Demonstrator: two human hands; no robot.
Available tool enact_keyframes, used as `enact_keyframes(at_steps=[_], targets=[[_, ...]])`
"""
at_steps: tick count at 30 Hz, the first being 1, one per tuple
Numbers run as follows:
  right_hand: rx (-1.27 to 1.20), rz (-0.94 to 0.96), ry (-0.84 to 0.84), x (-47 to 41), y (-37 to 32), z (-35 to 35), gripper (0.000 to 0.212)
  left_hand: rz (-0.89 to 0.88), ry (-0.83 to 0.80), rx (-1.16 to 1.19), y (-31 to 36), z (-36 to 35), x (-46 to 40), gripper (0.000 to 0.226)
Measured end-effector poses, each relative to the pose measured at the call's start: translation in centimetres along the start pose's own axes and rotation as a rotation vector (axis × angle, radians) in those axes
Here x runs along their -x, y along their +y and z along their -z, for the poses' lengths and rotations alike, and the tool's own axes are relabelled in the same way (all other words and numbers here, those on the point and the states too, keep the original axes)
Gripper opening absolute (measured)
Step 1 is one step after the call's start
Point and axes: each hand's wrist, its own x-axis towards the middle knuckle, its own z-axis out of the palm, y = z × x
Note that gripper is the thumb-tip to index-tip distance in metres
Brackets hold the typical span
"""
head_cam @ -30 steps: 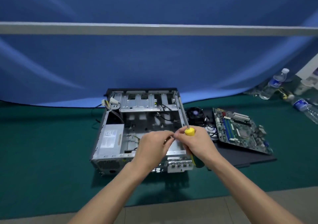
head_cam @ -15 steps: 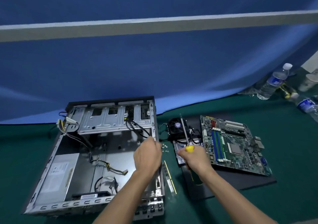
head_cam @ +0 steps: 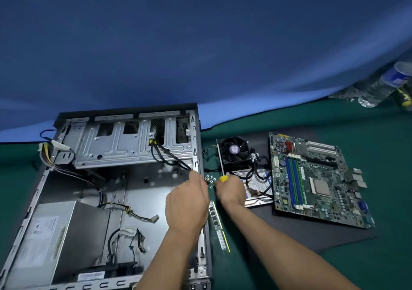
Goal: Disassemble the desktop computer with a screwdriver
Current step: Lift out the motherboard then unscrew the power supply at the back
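A screwdriver point(head_cam: 223, 173) is being gripped in the right hand point(head_cam: 229, 190), while the left hand point(head_cam: 187, 202) is being held over the case point(head_cam: 116, 178) edge by the screws point(head_cam: 209, 179); what its hidden fingertips are holding cannot be told. The board point(head_cam: 312, 178), fan point(head_cam: 234, 153) and memory stick point(head_cam: 219, 227) are already lying out on the right. The power box point(head_cam: 55, 229) and wires point(head_cam: 124, 209) are still waiting inside, so much seems done.
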Motion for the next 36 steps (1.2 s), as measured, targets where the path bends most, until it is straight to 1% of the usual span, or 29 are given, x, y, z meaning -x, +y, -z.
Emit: enact_keyframes(at_steps=[3,8,11,15,17,19,21,23,26,29,32,36], targets=[[0.004,-0.050,0.022,-0.6,-0.7,-0.7,0.010,0.012,-0.020,-0.019,0.0,0.0,-0.4,0.022],[0.048,-0.044,0.020,-0.9,-0.8,-1.4,0.012,0.022,-0.052,-0.041,0.1,0.1,-0.5,0.022],[0.022,-0.034,0.000,-0.6,-0.5,-1.1,0.017,0.019,-0.048,-0.027,0.0,0.1,-0.5,0.021],[-0.222,0.027,-0.113,0.8,1.6,-0.2,0.016,0.000,-0.013,-0.027,0.0,0.1,-0.4,0.022],[-0.238,0.062,-0.207,1.9,3.5,0.2,0.012,-0.008,0.005,-0.025,0.0,0.0,-0.4,0.022],[-0.132,0.074,-0.301,2.9,5.4,0.5,0.009,-0.020,0.011,-0.025,-0.1,-0.1,-0.4,0.023],[0.039,0.101,-0.356,3.6,7.0,0.7,0.013,-0.033,0.018,-0.015,-0.1,-0.1,-0.4,0.023],[0.175,0.147,-0.334,4.3,7.9,1.0,0.028,-0.039,0.033,-0.001,0.0,0.0,-0.4,0.023],[0.275,0.220,-0.276,4.9,7.8,1.2,0.037,-0.047,0.069,-0.002,0.0,0.1,-0.3,0.023],[0.366,0.266,-0.259,5.2,7.3,1.1,0.035,-0.050,0.082,-0.015,0.0,0.2,-0.1,0.024],[0.408,0.278,-0.246,5.5,7.2,0.8,0.034,-0.039,0.076,-0.020,0.0,0.2,0.8,0.022],[0.479,0.325,-0.188,6.0,7.7,1.0,0.029,-0.120,-0.018,-0.046,-0.5,0.8,3.1,0.022]])
